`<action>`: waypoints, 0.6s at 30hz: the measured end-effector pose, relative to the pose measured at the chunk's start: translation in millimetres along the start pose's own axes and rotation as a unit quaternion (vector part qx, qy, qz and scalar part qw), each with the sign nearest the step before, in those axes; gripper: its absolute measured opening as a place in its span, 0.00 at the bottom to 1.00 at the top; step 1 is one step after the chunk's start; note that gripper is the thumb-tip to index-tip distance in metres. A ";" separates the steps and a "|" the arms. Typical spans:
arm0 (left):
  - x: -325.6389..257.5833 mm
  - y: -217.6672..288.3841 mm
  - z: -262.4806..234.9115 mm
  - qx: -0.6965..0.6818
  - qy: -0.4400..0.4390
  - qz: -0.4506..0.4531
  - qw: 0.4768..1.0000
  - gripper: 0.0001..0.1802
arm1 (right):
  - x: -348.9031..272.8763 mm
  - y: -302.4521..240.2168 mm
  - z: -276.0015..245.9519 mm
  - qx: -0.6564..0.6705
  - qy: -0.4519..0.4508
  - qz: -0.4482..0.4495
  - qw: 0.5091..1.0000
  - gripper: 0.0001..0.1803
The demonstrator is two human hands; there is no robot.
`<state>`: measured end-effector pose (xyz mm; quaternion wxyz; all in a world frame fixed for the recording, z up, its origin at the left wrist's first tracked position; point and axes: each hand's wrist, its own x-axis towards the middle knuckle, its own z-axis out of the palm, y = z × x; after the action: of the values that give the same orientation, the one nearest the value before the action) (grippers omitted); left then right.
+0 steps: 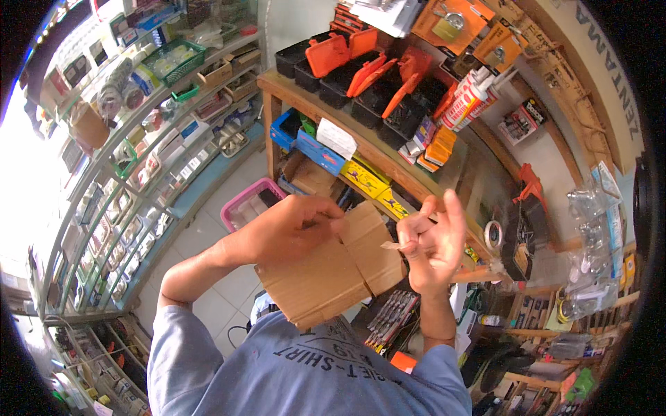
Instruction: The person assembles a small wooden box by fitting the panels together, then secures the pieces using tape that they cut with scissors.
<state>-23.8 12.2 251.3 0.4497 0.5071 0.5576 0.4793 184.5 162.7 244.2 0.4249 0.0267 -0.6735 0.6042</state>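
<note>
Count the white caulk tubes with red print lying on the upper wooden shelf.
2: both caulk tubes lie side by side at the wooden shelf's right end, beside the black cases. Others may be hidden.

wooden shelf (361,142) along wall, pretty packed: black cases with orange lids (361,69) on top, sealant tubes (472,97) leaning, small orange boxes (437,149) stacked at edge

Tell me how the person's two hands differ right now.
The left hand lies knuckles-up on the cardboard box, fingers curled at its flap edge; the right hand is raised beside the box, fingers spread, pinching a pale strip. Both are bare and meet at the box's top.
</note>
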 end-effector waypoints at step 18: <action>37.1 -45.0 30.3 -0.111 0.085 -0.044 0.989 0.15 | -125.7 10.3 -168.7 -0.191 0.578 -0.080 0.790 0.44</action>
<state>-2.9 50.3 202.0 0.4749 0.3865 0.5584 0.5596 350.1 246.6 144.7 0.7780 -0.3550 -0.3995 0.3303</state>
